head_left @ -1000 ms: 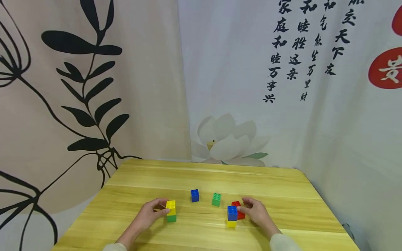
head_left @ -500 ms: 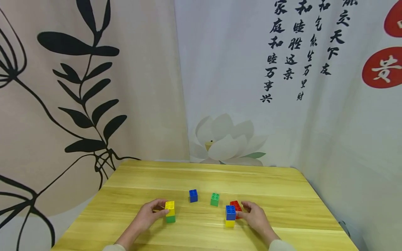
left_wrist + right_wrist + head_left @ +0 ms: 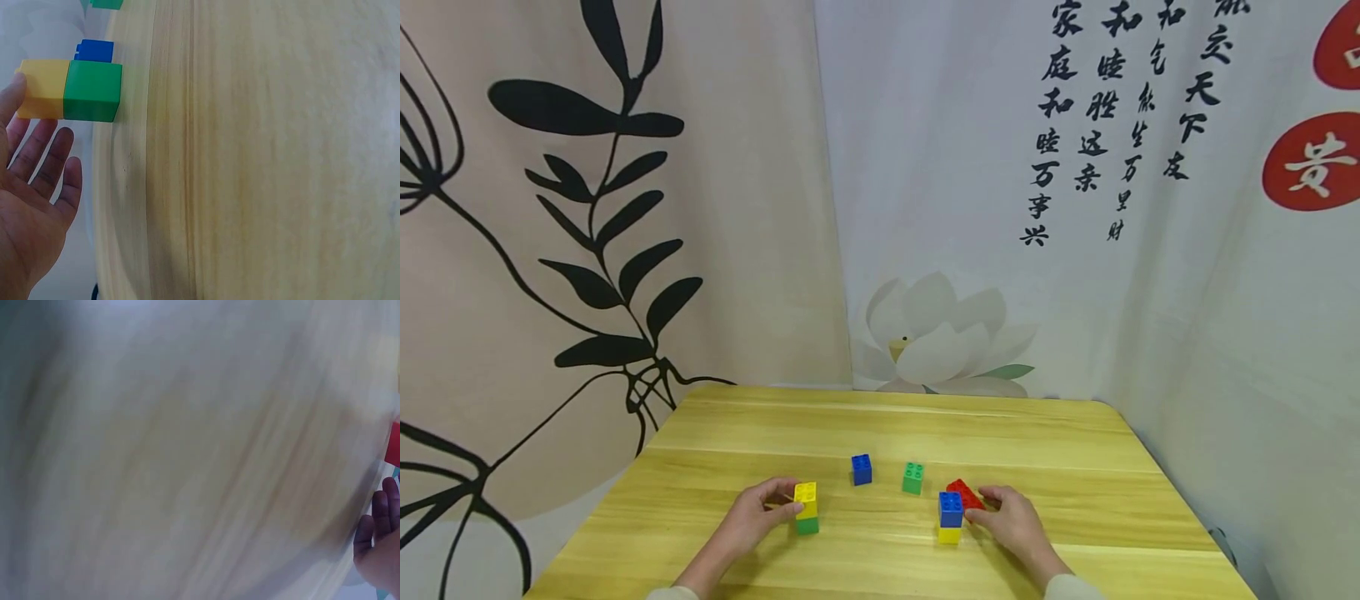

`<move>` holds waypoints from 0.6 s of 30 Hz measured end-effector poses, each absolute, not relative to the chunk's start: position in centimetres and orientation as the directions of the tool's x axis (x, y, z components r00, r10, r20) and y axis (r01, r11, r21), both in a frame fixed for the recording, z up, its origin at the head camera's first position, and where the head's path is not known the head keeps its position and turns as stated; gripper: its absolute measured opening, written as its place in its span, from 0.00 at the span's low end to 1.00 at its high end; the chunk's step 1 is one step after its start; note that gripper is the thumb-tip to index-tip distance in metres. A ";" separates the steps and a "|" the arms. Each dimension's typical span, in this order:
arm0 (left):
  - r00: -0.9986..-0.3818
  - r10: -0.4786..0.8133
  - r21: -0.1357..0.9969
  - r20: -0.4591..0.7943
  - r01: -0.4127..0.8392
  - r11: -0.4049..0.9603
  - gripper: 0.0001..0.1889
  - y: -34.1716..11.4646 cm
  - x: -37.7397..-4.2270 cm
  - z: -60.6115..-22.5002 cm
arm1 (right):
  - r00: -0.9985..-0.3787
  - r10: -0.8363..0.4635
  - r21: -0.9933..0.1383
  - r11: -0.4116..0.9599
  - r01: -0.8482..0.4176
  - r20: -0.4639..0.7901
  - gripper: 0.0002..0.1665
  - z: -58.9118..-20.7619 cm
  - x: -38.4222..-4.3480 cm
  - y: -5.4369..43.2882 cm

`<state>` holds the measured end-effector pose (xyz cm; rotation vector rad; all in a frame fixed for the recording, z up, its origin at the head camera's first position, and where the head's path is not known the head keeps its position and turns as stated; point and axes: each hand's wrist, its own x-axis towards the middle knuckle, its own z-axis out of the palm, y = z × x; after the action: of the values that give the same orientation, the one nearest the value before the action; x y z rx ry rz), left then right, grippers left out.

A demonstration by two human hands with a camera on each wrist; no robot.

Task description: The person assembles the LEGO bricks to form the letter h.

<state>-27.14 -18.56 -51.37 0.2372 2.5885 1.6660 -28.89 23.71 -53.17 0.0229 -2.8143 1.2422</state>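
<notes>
A person's two bare hands are working over a wooden counter (image 3: 760,433) scattered with toy bricks. The left hand (image 3: 752,518) is gripping the upper yellow brick (image 3: 806,497) between thumb and fingers; that brick is sitting on a lower green brick (image 3: 807,526), the pair standing upright. Across from it, the right hand (image 3: 1017,523) is pinching a red brick (image 3: 967,497), which is leaning at an angle just behind a second stack: an upper blue brick (image 3: 951,509) on a lower yellow brick (image 3: 949,536). The right wrist view is blurring badly, so how firm that grip is, and whether red and stack are touching, cannot be told. The closest risk is lying there: the right thumb is hovering so near the stack that a small sideways slip could be knocking it over or splitting blue from yellow. The red brick, being held at a slant, could be twisting out of the fingertips if the pinch is catching only its end. On the left, the hold is covering only the yellow, so a lift could be leaving the green behind if their studs are fitting loosely. Farther back, a loose blue brick (image 3: 862,470) and a loose green brick (image 3: 913,479) are standing apart, beyond easy bumping.
</notes>
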 end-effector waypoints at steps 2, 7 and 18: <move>-0.987 0.160 0.909 0.035 0.098 0.405 0.25 -18.5 -27.1 -51.4 | -0.998 0.013 -0.729 0.684 -0.040 0.067 0.30 -53.1 -28.9 24.0; -0.987 0.159 0.912 0.035 0.097 0.398 0.25 -18.5 -27.0 -51.3 | -0.998 -0.001 -0.700 0.713 -0.048 0.067 0.28 -53.1 -29.1 24.6; -0.985 0.167 0.912 0.034 0.099 0.397 0.25 -18.5 -27.2 -51.5 | -0.997 -0.009 -0.719 0.693 -0.057 0.071 0.25 -53.4 -29.3 25.0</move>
<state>-27.19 -18.53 -51.46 0.2449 2.5724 1.6732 -29.32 24.98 -53.37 0.0553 -2.8335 1.2066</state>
